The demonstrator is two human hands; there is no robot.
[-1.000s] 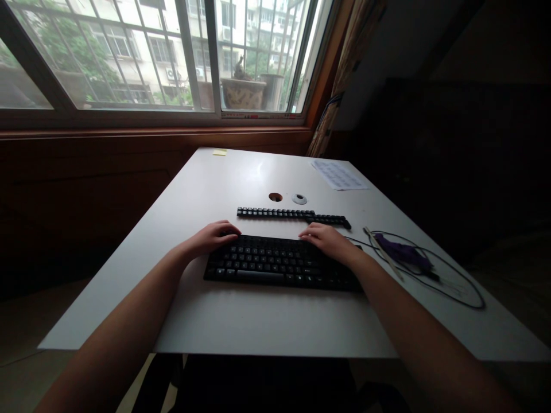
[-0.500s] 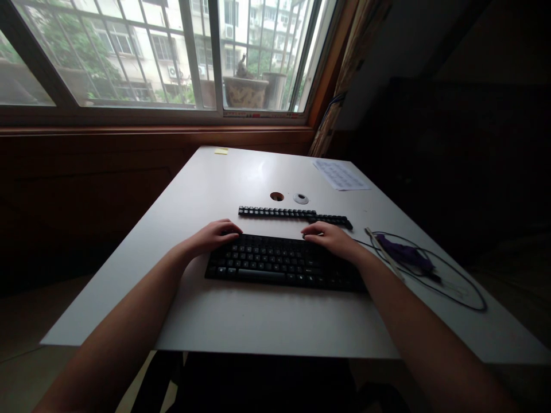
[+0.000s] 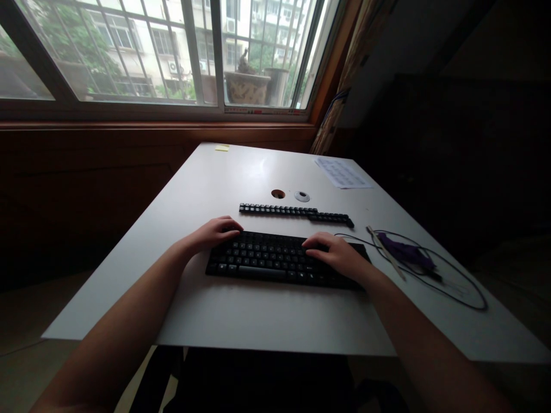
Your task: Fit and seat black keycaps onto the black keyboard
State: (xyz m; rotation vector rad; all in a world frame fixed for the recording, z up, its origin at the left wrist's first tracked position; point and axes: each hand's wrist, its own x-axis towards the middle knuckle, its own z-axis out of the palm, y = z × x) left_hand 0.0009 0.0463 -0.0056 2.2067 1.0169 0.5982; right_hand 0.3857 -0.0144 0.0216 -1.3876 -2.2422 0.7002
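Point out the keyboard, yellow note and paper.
Keyboard (image 3: 271, 258): head view, on its middle keys.
Yellow note (image 3: 222, 148): head view, middle of its top face.
Paper (image 3: 343, 174): head view, middle of the sheet.

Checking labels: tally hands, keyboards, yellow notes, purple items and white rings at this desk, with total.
Left hand and right hand: 2
Black keyboard: 1
Yellow note: 1
Purple item: 1
White ring: 1
Total: 6
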